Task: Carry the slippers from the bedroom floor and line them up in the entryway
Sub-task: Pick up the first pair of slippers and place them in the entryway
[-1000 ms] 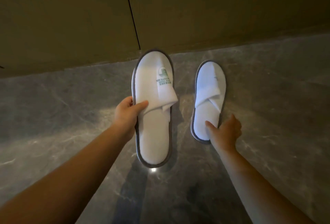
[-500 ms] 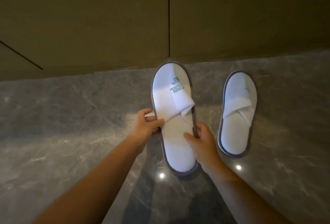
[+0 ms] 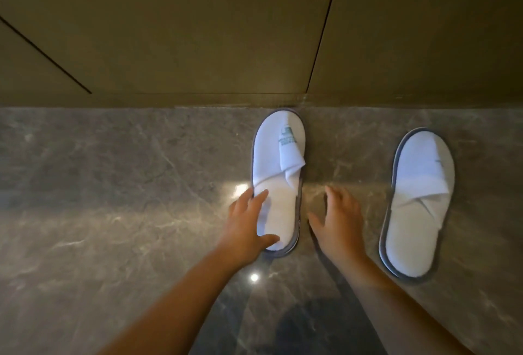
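Observation:
Two white slippers with grey trim lie flat on the grey marble floor, toes toward the wall. The left slipper point(image 3: 278, 176) carries a green logo on its folded strap, and its toe touches the wall base. The right slipper point(image 3: 418, 202) lies apart from it, farther right and a little nearer me. My left hand point(image 3: 249, 224) rests with spread fingers over the left slipper's heel, thumb at its back edge. My right hand point(image 3: 338, 219) hovers open just right of that slipper, holding nothing, between the two slippers.
An olive-brown panelled wall point(image 3: 198, 29) with dark seams runs across the top, meeting the polished marble floor point(image 3: 113, 213). Bright ceiling-light reflections show on the floor near my left hand. A dark shadow lies on the floor between my forearms.
The left slipper, held in both hands before, now lies on the floor against the wall. My right hand has let go and moved off to its right; my left hand's fingers have spread.

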### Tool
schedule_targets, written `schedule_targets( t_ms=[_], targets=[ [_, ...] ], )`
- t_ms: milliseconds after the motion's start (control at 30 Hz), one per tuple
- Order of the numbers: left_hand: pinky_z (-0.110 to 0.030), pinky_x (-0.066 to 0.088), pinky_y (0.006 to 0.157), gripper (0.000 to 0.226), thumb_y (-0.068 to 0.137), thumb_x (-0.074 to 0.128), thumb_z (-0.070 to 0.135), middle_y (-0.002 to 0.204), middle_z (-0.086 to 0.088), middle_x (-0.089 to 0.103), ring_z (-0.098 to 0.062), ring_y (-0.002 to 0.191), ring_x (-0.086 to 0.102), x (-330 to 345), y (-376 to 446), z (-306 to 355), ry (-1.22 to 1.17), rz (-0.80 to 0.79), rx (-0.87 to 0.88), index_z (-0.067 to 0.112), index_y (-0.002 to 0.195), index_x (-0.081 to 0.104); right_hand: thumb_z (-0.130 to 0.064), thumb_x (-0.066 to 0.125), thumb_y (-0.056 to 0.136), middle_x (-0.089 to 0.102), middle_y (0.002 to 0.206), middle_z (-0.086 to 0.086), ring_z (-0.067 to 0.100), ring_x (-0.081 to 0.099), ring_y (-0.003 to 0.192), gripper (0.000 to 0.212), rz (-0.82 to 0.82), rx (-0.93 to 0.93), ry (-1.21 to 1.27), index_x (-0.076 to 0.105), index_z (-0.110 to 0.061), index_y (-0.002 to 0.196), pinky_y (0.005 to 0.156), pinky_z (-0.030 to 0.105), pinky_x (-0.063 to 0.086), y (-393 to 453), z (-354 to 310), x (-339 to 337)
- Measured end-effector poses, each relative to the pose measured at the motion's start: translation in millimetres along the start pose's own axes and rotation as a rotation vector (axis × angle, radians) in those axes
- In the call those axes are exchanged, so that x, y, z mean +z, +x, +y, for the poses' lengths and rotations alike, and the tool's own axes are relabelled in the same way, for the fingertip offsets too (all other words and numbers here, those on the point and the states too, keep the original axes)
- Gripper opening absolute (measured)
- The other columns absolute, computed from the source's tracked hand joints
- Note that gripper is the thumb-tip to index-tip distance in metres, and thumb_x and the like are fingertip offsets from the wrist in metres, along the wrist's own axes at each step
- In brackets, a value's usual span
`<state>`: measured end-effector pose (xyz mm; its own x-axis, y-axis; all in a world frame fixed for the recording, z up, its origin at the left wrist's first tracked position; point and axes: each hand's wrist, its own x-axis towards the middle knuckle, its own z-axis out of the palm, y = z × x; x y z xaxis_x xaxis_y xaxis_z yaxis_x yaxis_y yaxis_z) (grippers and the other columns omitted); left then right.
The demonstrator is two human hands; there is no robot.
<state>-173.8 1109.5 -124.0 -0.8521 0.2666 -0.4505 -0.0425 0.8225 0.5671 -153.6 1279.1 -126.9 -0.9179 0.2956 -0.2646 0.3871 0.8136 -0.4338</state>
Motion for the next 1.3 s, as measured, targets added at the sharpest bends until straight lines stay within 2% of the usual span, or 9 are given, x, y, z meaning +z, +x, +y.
schedule_targets(
  t_ms=[67,133,233,533,633,733,867,933,1300],
  targets=[
    [-0.044,0.013,0.114,0.091,0.071,0.067,0.042,0.155,-0.005,-0.006,-0.029,0.141,-0.003,11,1,2,0.194,-0.121,0.071,0.034,0.139,0.008,-0.045,0.065,0.073,0.036,0.144,0.019,0.037,0.035,0.131,0.075,0.006,-0.069,-0.207,0.035,-0.012,0.133,0.105,0.049,0.035,-10,25,-3],
    [-0.048,0.005,0.115,0.092,0.073,0.062,0.049,0.153,-0.004,-0.018,-0.032,0.139,-0.015,22,1,2,0.363,-0.195,0.124,0.037,0.139,-0.001,-0.061,0.054,0.073,0.022,0.151,0.012,0.033,0.023,0.137,0.085,-0.154,-0.059,-0.306,0.022,-0.019,0.138,0.111,0.046,0.026,-19,44,-3],
    [-0.049,0.005,0.114,0.087,0.077,0.056,0.050,0.153,-0.003,-0.018,-0.034,0.139,-0.017,30,2,-1,0.445,-0.163,0.149,0.037,0.139,-0.003,-0.068,0.046,0.072,0.010,0.155,0.006,0.029,0.011,0.141,0.089,-0.262,-0.068,-0.352,0.009,-0.024,0.140,0.115,0.043,0.018,-23,60,4],
    [-0.046,0.016,0.114,0.082,0.077,0.052,0.056,0.154,-0.001,-0.008,-0.031,0.139,-0.005,36,3,2,0.437,-0.065,0.087,0.034,0.139,0.004,-0.060,0.051,0.076,0.010,0.155,0.009,0.031,0.012,0.141,0.085,-0.238,-0.064,-0.305,0.011,-0.020,0.140,0.114,0.042,0.020,-22,54,4],
    [-0.047,0.015,0.114,0.082,0.076,0.053,0.055,0.154,-0.001,-0.008,-0.032,0.139,-0.006,35,4,4,0.425,-0.075,0.090,0.034,0.139,0.005,-0.046,0.059,0.077,0.019,0.152,0.013,0.031,0.017,0.139,0.076,-0.139,-0.063,-0.249,0.022,-0.018,0.138,0.113,0.046,0.021,-25,55,-4],
    [-0.048,0.015,0.114,0.082,0.076,0.056,0.053,0.154,-0.002,-0.009,-0.032,0.139,-0.007,34,3,4,0.408,-0.086,0.086,0.033,0.139,0.006,-0.029,0.075,0.065,0.033,0.143,0.026,0.044,0.029,0.132,0.078,0.140,0.057,-0.212,0.038,-0.010,0.131,0.105,0.060,0.025,-30,69,-14],
    [-0.049,0.016,0.113,0.084,0.075,0.057,0.051,0.154,-0.004,-0.008,-0.033,0.139,-0.006,33,2,5,0.414,-0.086,0.080,0.031,0.140,0.007,-0.047,0.070,0.066,0.013,0.148,0.027,0.045,0.019,0.133,0.096,0.060,0.342,-0.278,0.017,-0.015,0.139,0.106,0.062,0.024,-35,101,-26],
    [-0.049,0.016,0.113,0.085,0.075,0.058,0.051,0.154,-0.005,-0.007,-0.033,0.139,-0.005,33,2,6,0.432,-0.084,0.080,0.031,0.140,0.008,-0.048,0.068,0.067,0.015,0.147,0.028,0.045,0.021,0.131,0.093,0.057,0.389,-0.206,0.016,-0.016,0.138,0.105,0.059,0.027,-35,110,-26],
    [-0.049,0.019,0.112,0.086,0.074,0.059,0.051,0.154,-0.007,-0.006,-0.035,0.139,-0.002,33,4,10,0.489,-0.085,0.076,0.030,0.140,0.007,-0.038,0.071,0.068,0.013,0.149,0.017,0.036,0.019,0.131,0.085,0.043,0.147,0.020,0.023,-0.025,0.136,0.106,0.050,0.027,-31,70,-9]
  ],
)
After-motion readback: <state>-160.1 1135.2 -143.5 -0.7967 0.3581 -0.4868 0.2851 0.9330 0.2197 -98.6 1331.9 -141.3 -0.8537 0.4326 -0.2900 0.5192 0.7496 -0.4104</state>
